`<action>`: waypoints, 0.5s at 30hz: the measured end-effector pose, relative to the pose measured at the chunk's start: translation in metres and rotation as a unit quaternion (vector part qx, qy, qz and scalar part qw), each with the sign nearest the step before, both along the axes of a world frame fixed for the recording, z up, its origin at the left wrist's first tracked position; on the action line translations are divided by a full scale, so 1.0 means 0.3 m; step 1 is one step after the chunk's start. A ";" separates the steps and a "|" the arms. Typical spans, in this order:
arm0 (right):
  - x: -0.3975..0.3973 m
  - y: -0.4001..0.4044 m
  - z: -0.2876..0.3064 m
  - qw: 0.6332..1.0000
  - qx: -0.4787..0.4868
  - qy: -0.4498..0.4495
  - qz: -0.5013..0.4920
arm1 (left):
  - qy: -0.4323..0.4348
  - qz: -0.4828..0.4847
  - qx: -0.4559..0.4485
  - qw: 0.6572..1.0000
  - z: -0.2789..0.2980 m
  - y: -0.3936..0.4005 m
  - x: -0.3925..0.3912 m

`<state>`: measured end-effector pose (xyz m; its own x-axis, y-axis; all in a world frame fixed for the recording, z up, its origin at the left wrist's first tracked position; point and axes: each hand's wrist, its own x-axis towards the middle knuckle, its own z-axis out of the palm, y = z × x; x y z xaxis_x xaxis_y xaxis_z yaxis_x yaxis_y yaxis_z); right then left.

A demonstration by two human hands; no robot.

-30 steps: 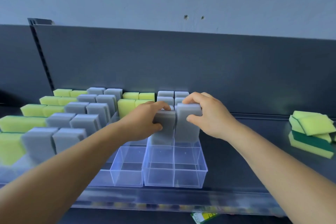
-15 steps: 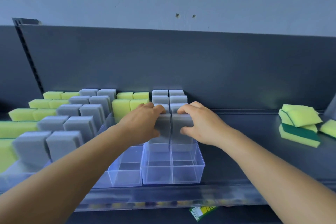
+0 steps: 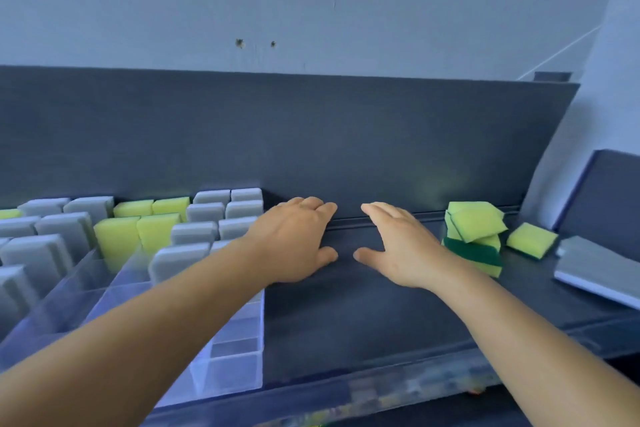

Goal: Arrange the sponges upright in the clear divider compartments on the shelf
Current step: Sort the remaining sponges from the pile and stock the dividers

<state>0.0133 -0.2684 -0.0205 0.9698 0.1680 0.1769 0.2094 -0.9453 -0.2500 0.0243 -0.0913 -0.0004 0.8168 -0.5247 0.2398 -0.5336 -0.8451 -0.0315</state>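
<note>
Shelf (image 3: 363,315) bare between clear divider (image 3: 239,371) right wall and the loose yellow-green sponges (image 3: 474,236) at right; both hands over that gap, near back panel (image 3: 346,135). Left hand (image 3: 294,239) and right hand (image 3: 394,246): grip spread, fingers straight, empty. Half a second ago each gripped a grey sponge in the divider; those grey sponges (image 3: 194,236) now stand upright in compartments. Left forearm covers front compartments; left edge blurred, cut off.

— What is changing?
— Both hands, left hand (image 3: 294,239) and right hand (image 3: 398,246), are letting go of the grey sponges (image 3: 194,232) and travelling empty toward the shelf (image 3: 346,322)'s right end.
</note>
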 end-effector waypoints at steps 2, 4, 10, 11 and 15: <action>0.014 -0.101 -0.006 1.000 -0.009 0.008 -0.016 | 0.012 -0.009 0.001 1.000 -0.004 -0.107 0.025; 0.032 -0.202 -0.010 0.999 -0.016 0.014 -0.033 | 0.027 -0.017 0.002 0.999 -0.014 -0.214 0.049; 0.093 -0.482 -0.029 0.997 -0.007 0.030 -0.074 | 0.052 -0.037 0.010 0.998 -0.073 -0.508 0.130; 0.106 -0.525 -0.037 0.996 -0.005 0.033 -0.079 | 0.058 -0.040 0.013 0.997 -0.088 -0.550 0.143; 0.158 -0.672 -0.067 0.995 -0.011 0.042 -0.091 | 0.089 -0.053 0.025 0.994 -0.149 -0.696 0.186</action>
<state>0.0607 -0.4699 -0.0404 0.9958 -0.0092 0.0914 0.0129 -0.9712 -0.2380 0.0800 -0.3000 -0.0450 0.7835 -0.6177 0.0678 -0.6205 -0.7836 0.0303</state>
